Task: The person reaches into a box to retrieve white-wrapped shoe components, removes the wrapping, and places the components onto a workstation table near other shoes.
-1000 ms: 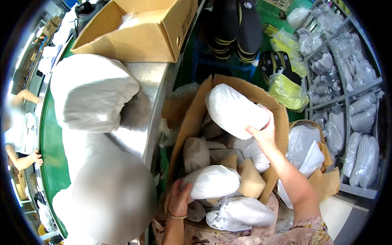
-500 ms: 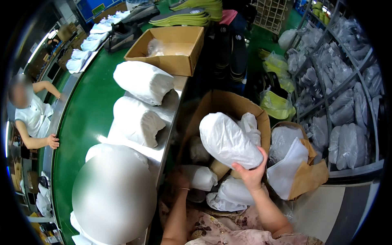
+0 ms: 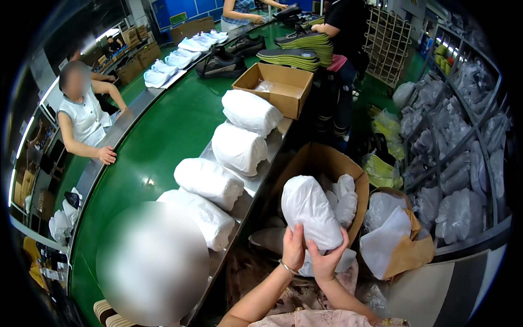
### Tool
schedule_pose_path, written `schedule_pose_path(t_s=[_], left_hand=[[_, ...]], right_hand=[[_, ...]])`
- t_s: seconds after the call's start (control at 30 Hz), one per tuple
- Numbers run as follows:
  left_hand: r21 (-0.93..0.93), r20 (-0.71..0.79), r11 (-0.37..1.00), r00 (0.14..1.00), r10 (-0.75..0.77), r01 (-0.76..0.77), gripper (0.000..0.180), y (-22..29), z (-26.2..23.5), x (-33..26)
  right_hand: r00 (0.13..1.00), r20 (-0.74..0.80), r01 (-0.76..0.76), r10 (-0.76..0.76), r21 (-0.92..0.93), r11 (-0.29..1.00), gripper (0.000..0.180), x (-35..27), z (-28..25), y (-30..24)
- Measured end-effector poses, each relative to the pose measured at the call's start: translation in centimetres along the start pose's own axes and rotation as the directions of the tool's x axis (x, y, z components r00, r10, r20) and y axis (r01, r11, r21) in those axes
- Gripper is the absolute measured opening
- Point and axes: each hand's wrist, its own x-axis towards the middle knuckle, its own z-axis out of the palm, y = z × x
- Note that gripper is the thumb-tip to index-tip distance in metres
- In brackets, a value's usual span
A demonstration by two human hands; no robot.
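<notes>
A long, rounded bundle in white wrapping (image 3: 309, 207) is held up over an open cardboard box (image 3: 321, 157). Its contents are hidden by the wrapping. My left hand (image 3: 293, 249) grips the lower left side, fingers pressed against it. My right hand (image 3: 327, 262) closes round the lower right end. More white wrapped bundles (image 3: 345, 199) lie inside the box, partly covered by the held one. To the left, several similar bundles (image 3: 239, 148) rest in a row along the metal edge of the green-topped work line.
A smaller open carton (image 3: 299, 101) stands beyond the row, with dark shoes (image 3: 220, 64) and stacked yellow-green insoles (image 3: 294, 57) past it. At right are a paper-lined bag (image 3: 406, 253) and a rack of plastic-bagged items (image 3: 455, 158). Another person (image 3: 84, 117) stands across the line.
My left hand has come up from inside the box onto the bundle, which both hands now hold. The view has shifted, showing more of the row at left.
</notes>
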Motion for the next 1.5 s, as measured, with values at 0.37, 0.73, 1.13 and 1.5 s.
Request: schedule_pose_path(t_s=[0.37, 0.73, 1.13, 1.5], left_hand=[[0.079, 0.162, 0.995, 0.984, -0.071, 0.059, 0.044, 5.1, -3.1, -3.3], [0.096, 0.225, 0.992, 0.969, -0.105, 0.085, 0.051, 5.8, -3.0, -6.7], [0.420, 0.172, 0.890, 0.948, -0.268, 0.175, 0.037, 6.0, -7.1, -13.7], [0.160, -0.063, 0.885, 0.899, -0.432, 0.437, 0.038, 4.1, -10.2, -16.8]], right_hand=[[0.902, 0.411, -0.181, 0.134, 0.076, 0.981, 0.045, 5.8, -5.4, -6.8], [0.773, 0.605, -0.372, 0.190, 0.191, 0.909, 0.018, 5.4, -4.9, -8.0], [0.642, 0.695, -0.564, 0.324, 0.142, 0.814, 0.023, 0.0, -8.5, -8.0], [0.364, 0.861, -0.751, 0.355, 0.045, 0.659, 0.025, -3.8, -10.0, -7.6]])
